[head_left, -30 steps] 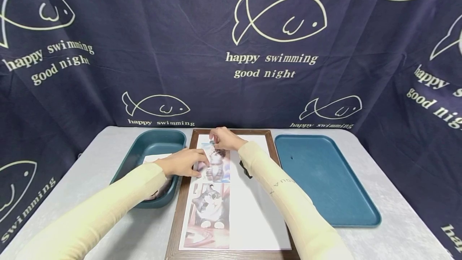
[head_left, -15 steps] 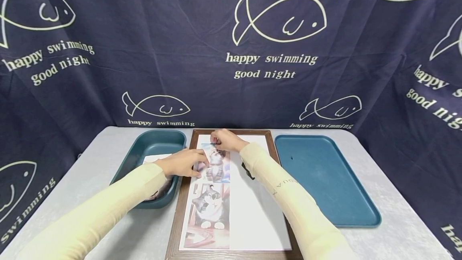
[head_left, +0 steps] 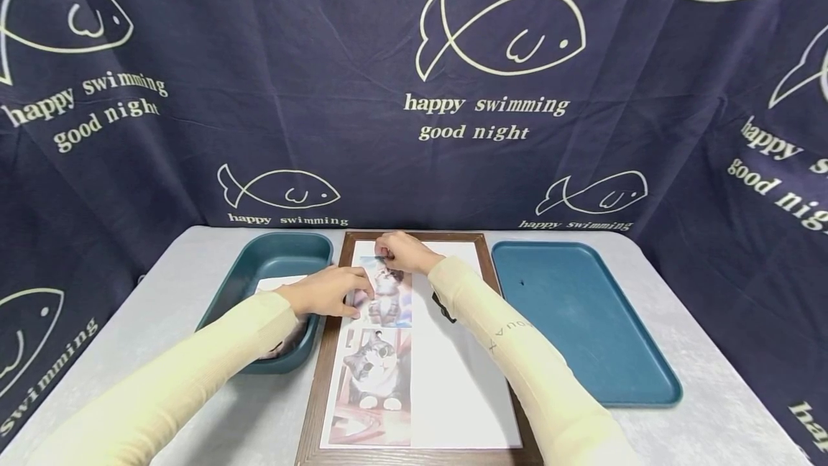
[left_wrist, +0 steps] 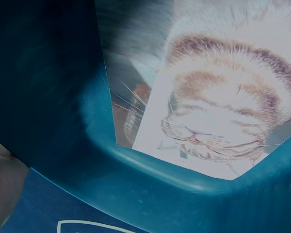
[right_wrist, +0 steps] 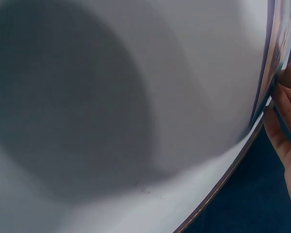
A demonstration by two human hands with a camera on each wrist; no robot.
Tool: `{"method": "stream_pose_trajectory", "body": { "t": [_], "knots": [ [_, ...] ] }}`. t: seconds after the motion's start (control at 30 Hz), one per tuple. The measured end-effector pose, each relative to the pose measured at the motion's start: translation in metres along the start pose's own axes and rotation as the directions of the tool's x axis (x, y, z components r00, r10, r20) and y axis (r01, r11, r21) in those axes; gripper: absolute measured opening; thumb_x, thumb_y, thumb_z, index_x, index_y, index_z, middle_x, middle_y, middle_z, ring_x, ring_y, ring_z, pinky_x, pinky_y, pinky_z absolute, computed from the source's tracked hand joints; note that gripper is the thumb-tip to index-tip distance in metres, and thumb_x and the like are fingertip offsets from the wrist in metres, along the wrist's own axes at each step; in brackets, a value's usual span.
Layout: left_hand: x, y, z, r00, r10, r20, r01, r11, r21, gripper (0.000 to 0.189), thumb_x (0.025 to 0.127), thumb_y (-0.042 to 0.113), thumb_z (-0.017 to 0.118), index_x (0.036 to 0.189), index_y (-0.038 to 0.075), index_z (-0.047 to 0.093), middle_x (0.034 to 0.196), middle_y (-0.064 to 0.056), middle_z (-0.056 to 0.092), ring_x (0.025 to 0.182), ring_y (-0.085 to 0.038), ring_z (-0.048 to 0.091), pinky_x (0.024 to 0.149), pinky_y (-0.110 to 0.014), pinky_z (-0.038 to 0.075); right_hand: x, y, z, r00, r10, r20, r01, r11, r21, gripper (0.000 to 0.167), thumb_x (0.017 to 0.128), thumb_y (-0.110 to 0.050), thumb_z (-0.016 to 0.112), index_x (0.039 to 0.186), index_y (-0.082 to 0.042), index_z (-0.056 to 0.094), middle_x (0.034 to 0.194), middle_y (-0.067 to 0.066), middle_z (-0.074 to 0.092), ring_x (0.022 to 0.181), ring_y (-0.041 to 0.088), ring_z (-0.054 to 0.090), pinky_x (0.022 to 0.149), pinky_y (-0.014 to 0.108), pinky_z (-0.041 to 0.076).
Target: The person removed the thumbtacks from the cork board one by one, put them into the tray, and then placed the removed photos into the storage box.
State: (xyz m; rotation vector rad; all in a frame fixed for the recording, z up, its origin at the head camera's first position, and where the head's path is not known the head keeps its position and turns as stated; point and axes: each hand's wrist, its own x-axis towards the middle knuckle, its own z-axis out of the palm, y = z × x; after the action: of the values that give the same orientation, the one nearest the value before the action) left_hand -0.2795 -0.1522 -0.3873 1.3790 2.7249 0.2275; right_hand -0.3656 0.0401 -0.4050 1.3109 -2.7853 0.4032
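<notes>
Two cat pictures lie one above the other along the left half of a white board (head_left: 462,380) in a brown wooden frame (head_left: 331,351). The far picture (head_left: 387,304) has a kitten on a pale blue and pink ground; the near one (head_left: 371,387) has a grey and white cat. My right hand (head_left: 407,252) pinches the far picture at its top edge, its fingertips (right_wrist: 280,80) at the picture's end in the right wrist view. Over the left side of the same picture, my left hand (head_left: 330,290) rests with thumb and fingers spread apart.
Left of the frame stands a deep teal bin (head_left: 236,272) holding another cat picture (left_wrist: 208,116), partly hidden by my left forearm. A shallow teal tray (head_left: 576,315) lies to the right. Behind the table (head_left: 698,394) hangs a dark blue fish-print cloth (head_left: 362,128).
Both hands stay nearly in place. The right hand's fingertips shift very slightly at the far picture's top edge. The pictures have not visibly moved.
</notes>
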Motion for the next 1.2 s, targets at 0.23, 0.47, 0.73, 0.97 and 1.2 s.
{"method": "stream_pose_trajectory", "body": {
  "t": [0.23, 0.47, 0.73, 0.97, 1.2],
  "knots": [
    [-0.0001, 0.0016, -0.0018, 1.000, 0.002, 0.001, -0.002, 1.000, 0.000, 0.030, 0.074, 0.024, 0.073, 0.102, 0.015, 0.065, 0.100, 0.000, 0.059, 0.084, -0.017, 0.057, 0.071, -0.037, 0.042, 0.0006, -0.0002, 0.0004, 1.000, 0.007, 0.011, -0.007, 1.000, -0.017, 0.019, 0.077, 0.001, 0.063, 0.095, -0.007, 0.063, 0.086, 0.003, 0.058, 0.078, 0.012, 0.051, 0.073, 0.025, 0.044],
    [-0.0001, 0.0016, -0.0013, 1.000, -0.003, 0.008, 0.003, 1.000, 0.002, 0.030, 0.075, 0.025, 0.073, 0.102, 0.016, 0.065, 0.100, 0.000, 0.058, 0.085, -0.017, 0.056, 0.071, -0.037, 0.042, 0.0003, -0.0022, -0.0004, 1.000, -0.008, 0.003, 0.008, 1.000, -0.028, 0.021, 0.075, 0.001, 0.064, 0.094, -0.007, 0.064, 0.084, 0.003, 0.057, 0.078, 0.013, 0.050, 0.072, 0.026, 0.043],
    [0.0010, 0.0012, -0.0013, 1.000, -0.004, 0.008, 0.004, 1.000, 0.004, 0.031, 0.075, 0.025, 0.073, 0.103, 0.016, 0.065, 0.101, 0.000, 0.058, 0.086, -0.017, 0.057, 0.072, -0.037, 0.043, 0.0008, -0.0019, -0.0009, 1.000, 0.011, 0.014, -0.011, 1.000, -0.024, 0.023, 0.075, 0.000, 0.064, 0.097, -0.008, 0.063, 0.084, 0.004, 0.057, 0.077, 0.013, 0.049, 0.070, 0.025, 0.042],
    [0.0011, 0.0012, -0.0017, 1.000, -0.001, 0.005, 0.001, 1.000, 0.007, 0.031, 0.075, 0.025, 0.073, 0.103, 0.015, 0.065, 0.101, 0.000, 0.058, 0.086, -0.017, 0.057, 0.071, -0.036, 0.044, 0.0014, -0.0016, -0.0008, 1.000, 0.021, 0.009, -0.020, 0.999, -0.029, 0.023, 0.075, -0.001, 0.065, 0.096, -0.009, 0.064, 0.085, 0.004, 0.057, 0.076, 0.012, 0.049, 0.069, 0.024, 0.042],
    [0.0008, 0.0029, -0.0028, 1.000, -0.005, 0.005, 0.005, 1.000, 0.000, 0.032, 0.075, 0.025, 0.073, 0.104, 0.015, 0.065, 0.101, 0.000, 0.058, 0.087, -0.018, 0.057, 0.071, -0.037, 0.043, 0.0010, -0.0026, -0.0008, 0.999, 0.037, 0.010, -0.037, 0.999, -0.028, 0.024, 0.074, -0.001, 0.064, 0.097, -0.009, 0.063, 0.086, 0.004, 0.058, 0.076, 0.012, 0.051, 0.068, 0.024, 0.043]
  ]
}}
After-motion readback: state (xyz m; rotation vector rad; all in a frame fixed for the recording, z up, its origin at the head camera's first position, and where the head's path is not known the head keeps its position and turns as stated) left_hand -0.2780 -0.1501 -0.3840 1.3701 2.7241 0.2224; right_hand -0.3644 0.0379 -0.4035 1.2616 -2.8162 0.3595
